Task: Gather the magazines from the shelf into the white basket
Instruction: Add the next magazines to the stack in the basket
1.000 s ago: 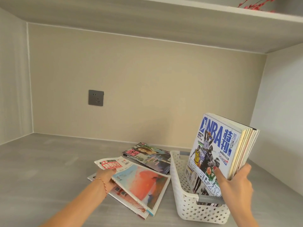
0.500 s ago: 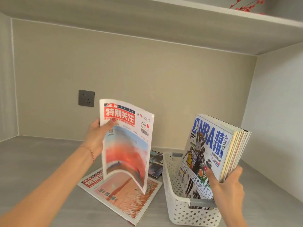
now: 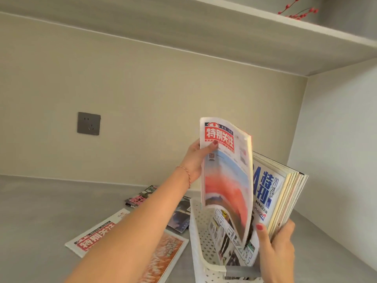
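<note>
My left hand [image 3: 193, 160] grips the top edge of a red-titled magazine [image 3: 226, 180] with an orange cover. It hangs upright over the white basket [image 3: 201, 237], its curled lower edge inside the basket. My right hand [image 3: 275, 248] holds a stack of magazines [image 3: 279, 197] standing tilted in the basket, a blue-lettered basketball issue in front. Two more magazines lie flat on the shelf: a red-titled one [image 3: 98, 237] at the left and a dark one [image 3: 140, 198] behind my forearm.
The grey shelf surface [image 3: 40, 211] stretches to the left. A grey wall socket [image 3: 89, 123] sits on the back wall. The side wall [image 3: 336, 150] stands close to the basket's right. An upper shelf board [image 3: 224, 27] carries a red berry twig [image 3: 297, 12].
My left hand has carried the red-titled magazine rightward from above the shelf pile to over the basket, its lower edge now inside. The right hand still steadies the standing stack.
</note>
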